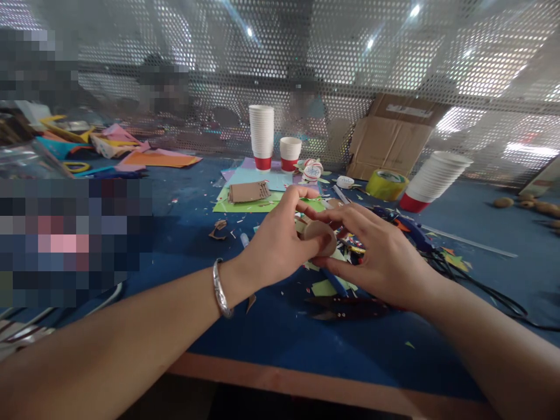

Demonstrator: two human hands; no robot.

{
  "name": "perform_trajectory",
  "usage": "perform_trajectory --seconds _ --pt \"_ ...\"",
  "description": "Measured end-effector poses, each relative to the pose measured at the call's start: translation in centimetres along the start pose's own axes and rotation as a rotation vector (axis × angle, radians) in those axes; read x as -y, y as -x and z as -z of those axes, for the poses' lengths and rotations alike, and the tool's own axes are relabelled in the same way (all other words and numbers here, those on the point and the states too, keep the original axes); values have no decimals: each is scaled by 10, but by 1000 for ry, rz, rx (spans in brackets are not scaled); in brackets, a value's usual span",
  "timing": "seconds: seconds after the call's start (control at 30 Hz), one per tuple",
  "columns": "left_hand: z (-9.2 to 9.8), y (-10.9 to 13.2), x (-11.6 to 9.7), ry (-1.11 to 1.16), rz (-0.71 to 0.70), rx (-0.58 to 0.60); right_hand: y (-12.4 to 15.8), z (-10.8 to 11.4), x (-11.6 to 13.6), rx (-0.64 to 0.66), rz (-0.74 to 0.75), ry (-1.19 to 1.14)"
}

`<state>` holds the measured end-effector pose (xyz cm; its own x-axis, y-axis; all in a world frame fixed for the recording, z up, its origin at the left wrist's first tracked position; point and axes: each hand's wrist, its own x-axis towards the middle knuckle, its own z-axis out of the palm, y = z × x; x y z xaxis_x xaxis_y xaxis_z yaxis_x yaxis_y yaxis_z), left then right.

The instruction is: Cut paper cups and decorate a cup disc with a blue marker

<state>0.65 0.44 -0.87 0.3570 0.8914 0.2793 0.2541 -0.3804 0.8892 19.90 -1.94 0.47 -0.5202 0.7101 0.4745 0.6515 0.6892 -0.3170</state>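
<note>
Between both hands is a small round tan piece (318, 233), apparently cardboard, tilted with its flat face towards me. My left hand (280, 240) grips its left side, thumb across the face. My right hand (380, 256) pinches the right edge with thumb and fingers. Beneath them lie paper scraps (324, 287) in green and other colours. Nearer me rests a pair of dark snips (350, 308), their blades pointing left. A blue glue gun (415, 234) lies right of my right hand, with a black cord trailing off.
Behind stand stacked white-and-red paper cups (262, 135), a shorter cup stack (290, 153) and a cardboard box (391, 137) against the perforated metal screen. Cut cardboard (249, 192) lies on green paper (222, 204). Yellow tape (380, 185) and a leaning cup stack (440, 175) are rightward.
</note>
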Motion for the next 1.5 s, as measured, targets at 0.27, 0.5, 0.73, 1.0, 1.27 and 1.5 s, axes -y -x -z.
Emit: perform_trajectory --seconds 0.27,0.5,0.73,1.0,1.27,1.5 --pt "7 -8 -7 396 172 131 -1 4 3 -59 -9 -44" --pt "17 -16 -5 801 428 364 -2 7 0 -69 -28 -74" --pt "18 -15 -5 933 466 377 -1 13 -2 -80 -91 -111" --pt "13 -12 -1 890 340 385 -2 11 -4 -114 -82 -93" --pt "14 -14 0 895 345 412 0 12 -5 -91 -130 -208" --pt "14 -11 -2 824 337 380 0 14 -4 -68 -143 -230"
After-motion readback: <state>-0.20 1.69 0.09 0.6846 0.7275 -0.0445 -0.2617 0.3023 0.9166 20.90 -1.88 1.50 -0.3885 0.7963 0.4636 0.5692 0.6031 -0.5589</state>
